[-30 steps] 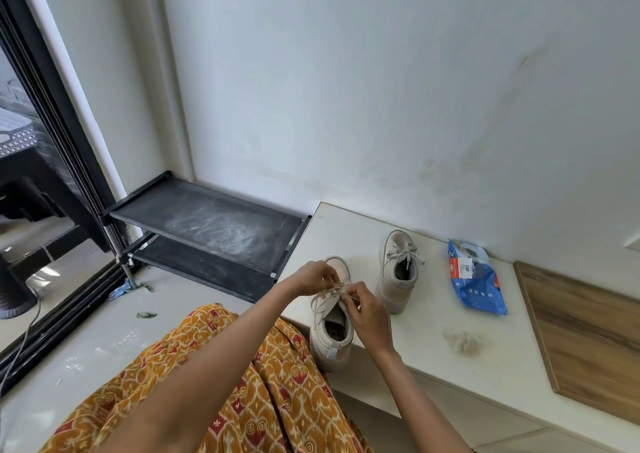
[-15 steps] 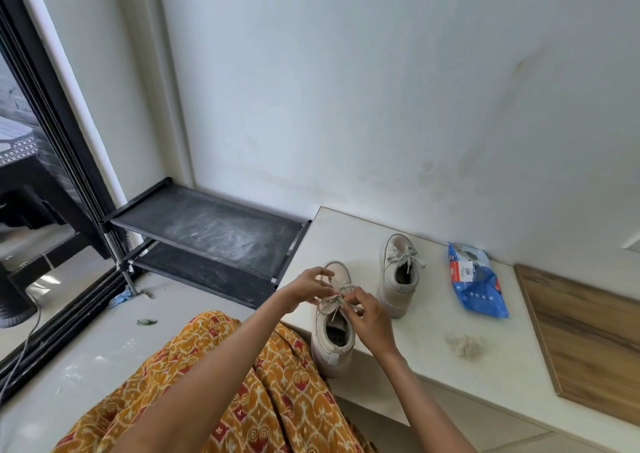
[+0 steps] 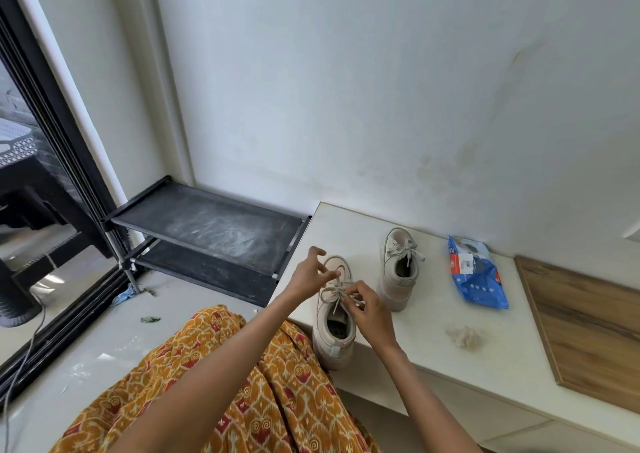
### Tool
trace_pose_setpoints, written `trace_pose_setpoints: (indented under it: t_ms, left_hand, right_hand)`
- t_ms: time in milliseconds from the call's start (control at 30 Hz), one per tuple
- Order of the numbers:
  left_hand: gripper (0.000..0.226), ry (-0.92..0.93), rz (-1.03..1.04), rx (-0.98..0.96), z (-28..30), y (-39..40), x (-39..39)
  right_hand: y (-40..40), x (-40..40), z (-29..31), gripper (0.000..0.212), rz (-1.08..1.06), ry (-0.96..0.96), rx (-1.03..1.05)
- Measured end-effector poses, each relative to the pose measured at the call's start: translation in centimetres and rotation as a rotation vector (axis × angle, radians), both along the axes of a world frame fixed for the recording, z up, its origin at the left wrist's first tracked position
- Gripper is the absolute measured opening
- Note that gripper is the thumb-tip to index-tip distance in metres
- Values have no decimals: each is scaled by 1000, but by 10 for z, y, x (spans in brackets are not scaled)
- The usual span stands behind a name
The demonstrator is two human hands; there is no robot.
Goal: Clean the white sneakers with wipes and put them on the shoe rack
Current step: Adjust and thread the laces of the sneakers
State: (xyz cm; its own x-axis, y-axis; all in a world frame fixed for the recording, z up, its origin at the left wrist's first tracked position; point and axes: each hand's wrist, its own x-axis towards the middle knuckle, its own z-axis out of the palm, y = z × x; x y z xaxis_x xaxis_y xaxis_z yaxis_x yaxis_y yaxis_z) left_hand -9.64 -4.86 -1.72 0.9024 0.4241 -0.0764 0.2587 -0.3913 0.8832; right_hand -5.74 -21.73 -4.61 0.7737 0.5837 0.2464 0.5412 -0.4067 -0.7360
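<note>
Two black mesh tiers on the shoe rack [image 3: 207,230] at about 9 o'clock from the hands, top tier dusted with pale smears, standing against the wall and touching the left end of the white bench [image 3: 485,348]. Orange patterned cloth [image 3: 242,400] over the lap at 6 o'clock, below the bench edge.

Left hand [image 3: 308,274] raised over the toe of the near sneaker [image 3: 332,317], fingers spread and loosely bent, thumb and forefinger tips close to the lace bow [image 3: 334,293]; whether touching the lace or just clear of it, cannot tell. Near sneaker off-white with a thick pale sole, toe toward 12 o'clock, heel overhanging the front edge of the bench, dark insole visible in the opening.

Right hand [image 3: 367,310] at the right side of the same shoe, fingers curled, thumb and forefinger pinching a loop of the lace bow at the tongue.

Far sneaker [image 3: 398,269] at 1 o'clock from the hands, well back on the bench, same off-white upper and chunky sole, laces tied in a bow, toe toward the wall.

Crumpled used wipe [image 3: 464,336] at 3 o'clock, lying alone near the front edge. Blue wipes packet [image 3: 478,276] at 2 o'clock, lying flat, white and red label with a barcode near its top; printing too small to read. Wooden board [image 3: 588,324] at the far right, flat on the bench top.
</note>
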Motion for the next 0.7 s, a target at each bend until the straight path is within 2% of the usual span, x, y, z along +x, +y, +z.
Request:
trace_pose_setpoints:
  t_ms: [67, 133, 200, 267, 333, 433, 567, 633, 700]
  left_hand:
    - [44, 14, -17, -69, -3, 2, -6]
    - [29, 30, -137, -19, -7, 2, -12]
    - [17, 25, -210, 37, -9, 0, -14]
    - [14, 10, -201, 38, -8, -1, -13]
    - [13, 10, -189, 29, -6, -3, -12]
    - [12, 19, -173, 37, -7, -5, -10]
    - [17, 31, -130, 35, -9, -8, -9]
    - [19, 46, -123, 30, -8, -8, -9]
    - [17, 63, -129, 18, -7, -5, -9]
  right_hand:
    - [-1, 0, 2, 15, 6, 16, 6]
    - [-1, 2, 3, 28, -15, 58, 21]
    - [-1, 5, 6, 30, -149, 128, 116]
    - [-2, 8, 11, 16, -341, 232, 269]
    - [-6, 11, 15, 28, -421, 356, 328]
    - [-11, 15, 17, 37, -287, 428, 186]
    - [-7, 16, 18, 26, -80, 458, -9]
    - [-5, 15, 21, 19, -68, 489, 4]
    - [-2, 14, 22, 20, -96, 507, -9]
